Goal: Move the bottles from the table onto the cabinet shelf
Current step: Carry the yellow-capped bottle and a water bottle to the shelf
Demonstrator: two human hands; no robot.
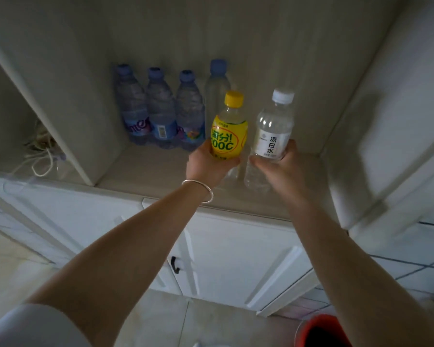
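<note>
Both hands reach into the cabinet: the left hand (208, 162) grasps a yellow bottle (229, 126), the right hand (281, 164) a clear bottle (273, 126), each wrapped around the lower body. Both bottles stand upright, caps up, long axes vertical, side by side near the front of the shelf (145, 169); whether their bases touch it I cannot tell. Four blue-capped bottles (161, 108) already stand in a row at the back, so the task looks well advanced, though the table is out of view.
</note>
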